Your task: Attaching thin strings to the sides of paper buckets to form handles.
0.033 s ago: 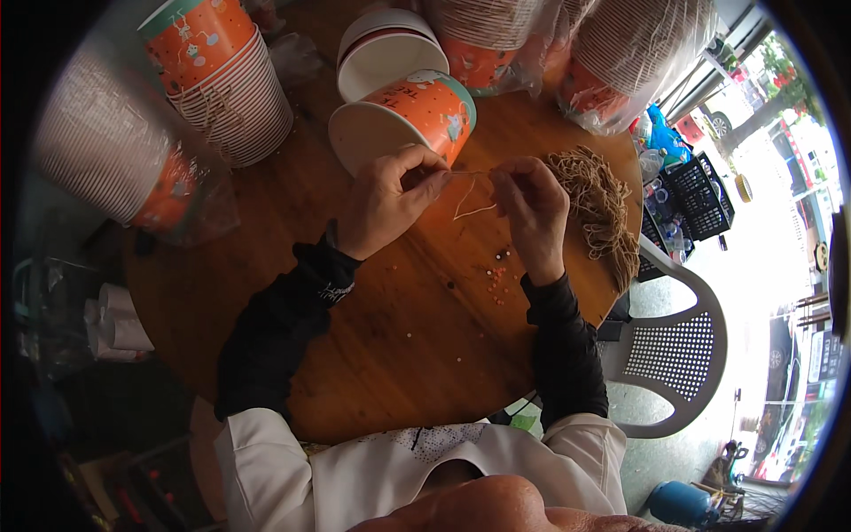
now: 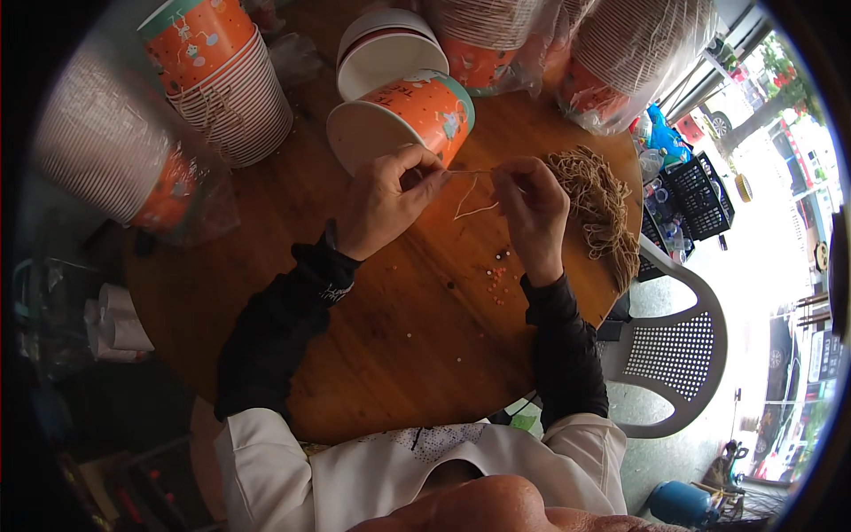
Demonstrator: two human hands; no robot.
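A thin tan string (image 2: 476, 213) is stretched between my two hands above the table, and a bent loose end dangles below it. My left hand (image 2: 394, 195) pinches one end of the string, in front of an orange-and-green paper bucket (image 2: 425, 113) lying on its side with its white mouth to the left. With thumb and fingertips together, my right hand (image 2: 534, 208) grips the string's other end. Just right of that hand lies a tangled heap of tan strings (image 2: 589, 199). Small orange and white beads (image 2: 498, 288) are scattered nearer to me.
White-lined buckets (image 2: 390, 66) lie behind the tipped one. Tall stacks of paper buckets (image 2: 230, 102) stand at the left; plastic-wrapped stacks (image 2: 634, 53) line the far side. The round wooden table (image 2: 399, 381) has a grey plastic chair (image 2: 674, 355) and black crates (image 2: 696, 197) at its right.
The tipped bucket has shifted very slightly left. Both hands hold the string in almost the same place.
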